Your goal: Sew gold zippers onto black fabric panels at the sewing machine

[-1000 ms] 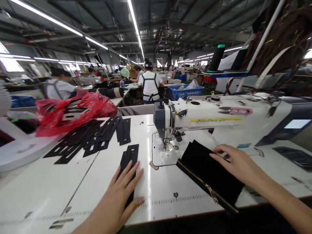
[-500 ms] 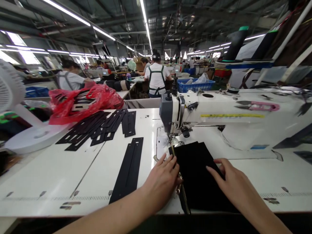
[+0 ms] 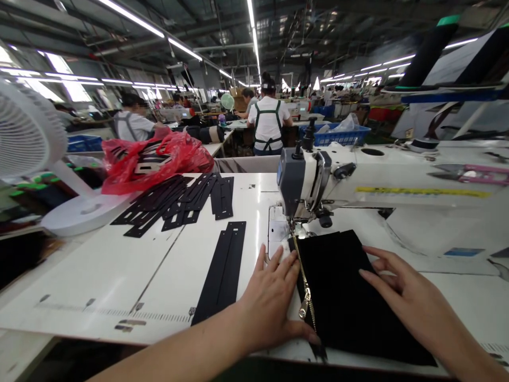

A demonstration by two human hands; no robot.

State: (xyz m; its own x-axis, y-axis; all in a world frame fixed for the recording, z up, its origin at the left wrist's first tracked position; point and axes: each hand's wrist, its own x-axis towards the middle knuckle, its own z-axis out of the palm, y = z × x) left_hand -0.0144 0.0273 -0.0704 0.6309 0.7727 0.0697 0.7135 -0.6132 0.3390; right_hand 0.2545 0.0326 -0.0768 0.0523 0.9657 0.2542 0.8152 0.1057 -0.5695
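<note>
A black fabric panel (image 3: 350,297) lies under the head of a sewing machine (image 3: 302,180). Along its left edge runs a gold-toothed zipper (image 3: 301,265), with the metal zipper pull (image 3: 304,303) lying partway down. My left hand (image 3: 274,297) rests flat and open, fingers spread beside the zipper near the presser foot, its thumb on the lower end of the zipper tape. On the panel's right edge, my right hand (image 3: 401,292) pinches the fabric between thumb and fingers; some fingertips are hidden.
Left of the machine lie long black slotted strips (image 3: 218,270) and a pile of similar pieces (image 3: 175,204). Behind them sits a red plastic bag (image 3: 159,159), beside a white fan (image 3: 75,201). Pink-handled snips (image 3: 473,173) lie on the machine arm. Other people work farther back.
My left hand has spread, its thumb moving down to the zipper's lower end, uncovering the zipper and pull. My right hand still holds the panel's right edge. The camera view has swung left.
</note>
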